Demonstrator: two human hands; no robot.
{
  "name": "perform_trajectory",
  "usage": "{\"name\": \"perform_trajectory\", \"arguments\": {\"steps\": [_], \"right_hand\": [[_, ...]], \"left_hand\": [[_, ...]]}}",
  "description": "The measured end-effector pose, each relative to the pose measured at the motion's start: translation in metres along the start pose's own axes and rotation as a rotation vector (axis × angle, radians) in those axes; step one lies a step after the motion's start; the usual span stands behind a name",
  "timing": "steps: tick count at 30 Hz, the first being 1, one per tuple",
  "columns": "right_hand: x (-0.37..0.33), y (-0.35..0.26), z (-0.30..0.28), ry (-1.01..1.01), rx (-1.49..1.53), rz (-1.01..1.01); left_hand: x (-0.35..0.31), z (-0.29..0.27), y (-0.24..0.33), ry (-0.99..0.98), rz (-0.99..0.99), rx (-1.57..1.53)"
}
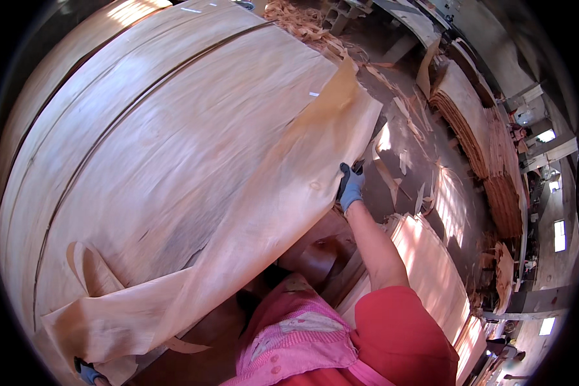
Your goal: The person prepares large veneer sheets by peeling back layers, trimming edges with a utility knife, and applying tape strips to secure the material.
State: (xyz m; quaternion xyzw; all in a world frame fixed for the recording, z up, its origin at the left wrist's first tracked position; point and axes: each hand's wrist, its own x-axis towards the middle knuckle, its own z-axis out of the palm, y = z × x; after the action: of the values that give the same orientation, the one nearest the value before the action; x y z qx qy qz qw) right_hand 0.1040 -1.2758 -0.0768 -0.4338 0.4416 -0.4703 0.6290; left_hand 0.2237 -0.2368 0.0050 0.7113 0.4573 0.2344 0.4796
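The right arm stretches forward, its gloved right hand gripping the far edge of a thin veneer sheet lifted over the veneer stack. The left hand (barely visible, grip unclear) meets the sheet's near corner.

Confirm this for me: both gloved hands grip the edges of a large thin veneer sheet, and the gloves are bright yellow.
Wrong on the colour. The head view shows blue-grey gloves, not yellow. The right hand grips the right edge of the veneer sheet, and the left hand holds its lower left corner, so the rest stands.
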Motion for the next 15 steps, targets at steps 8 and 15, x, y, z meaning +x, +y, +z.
{"name": "perform_trajectory", "arguments": {"steps": [8,15], "right_hand": [[0.020,0.031,0.020,-0.134,0.078,0.081],[0.038,0.024,-0.003,-0.049,-0.016,-0.104]], "left_hand": [[0.018,-0.025,0.085,-0.060,0.516,0.364],[-0.395,0.084,0.078,-0.505,1.576,1.048]]}}
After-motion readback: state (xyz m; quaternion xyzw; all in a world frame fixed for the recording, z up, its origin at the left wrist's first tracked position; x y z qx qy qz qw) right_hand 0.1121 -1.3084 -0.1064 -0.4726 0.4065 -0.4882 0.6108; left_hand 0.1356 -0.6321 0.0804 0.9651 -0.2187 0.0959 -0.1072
